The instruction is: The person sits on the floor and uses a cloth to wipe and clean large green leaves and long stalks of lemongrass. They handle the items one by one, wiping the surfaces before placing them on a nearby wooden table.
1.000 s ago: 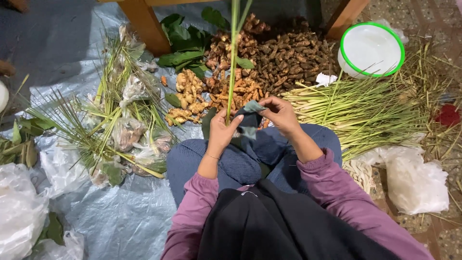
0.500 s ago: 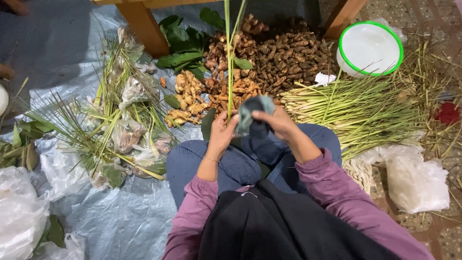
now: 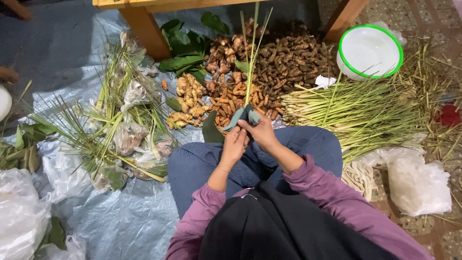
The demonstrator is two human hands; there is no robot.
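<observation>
Both hands, the left hand [image 3: 234, 144] and right hand [image 3: 262, 132], pinch a folded green leaf [image 3: 240, 116] around tall grass stalks [image 3: 250, 62] just above the knees, and a loose pinch could let the leaf spring open.

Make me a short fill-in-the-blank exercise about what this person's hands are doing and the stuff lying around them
1. Both hands, left hand and right hand, hold a bundle of long green ____ wrapped in a leaf.
2. The white bowl has a ____ rim.
3. The person's sleeves are ____.
4. The roots lie on a grey ____.

Missing words: stalks; green; purple; tarp
</observation>
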